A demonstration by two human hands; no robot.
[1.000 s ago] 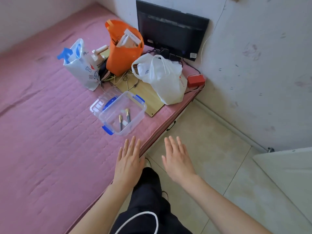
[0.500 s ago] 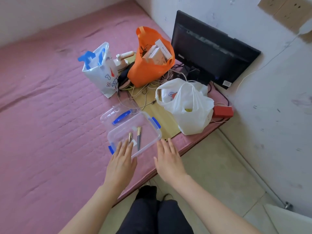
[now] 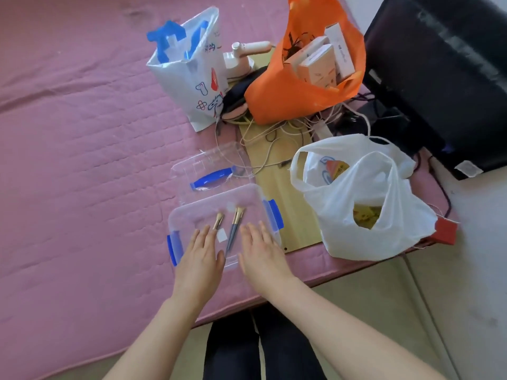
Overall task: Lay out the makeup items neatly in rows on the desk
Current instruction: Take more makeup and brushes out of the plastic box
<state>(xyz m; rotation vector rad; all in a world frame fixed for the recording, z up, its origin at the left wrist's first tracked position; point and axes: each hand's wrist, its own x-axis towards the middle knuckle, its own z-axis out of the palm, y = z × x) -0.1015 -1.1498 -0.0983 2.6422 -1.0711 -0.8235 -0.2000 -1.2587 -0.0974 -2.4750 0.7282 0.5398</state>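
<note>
Both hands reach palm-down over the near rim of the clear plastic storage box [image 3: 247, 197], the left hand [image 3: 200, 263] and the right hand [image 3: 263, 256] flat with fingers straight and holding nothing. Inside the box two makeup brushes lie side by side between the fingertips, a short one [image 3: 218, 220] left of a longer dark-handled one [image 3: 235, 226], beside a small white square [image 3: 221, 236]. Behind the box lies its clear lid [image 3: 211, 165], and to its right a white plastic bag [image 3: 365, 204]
</note>
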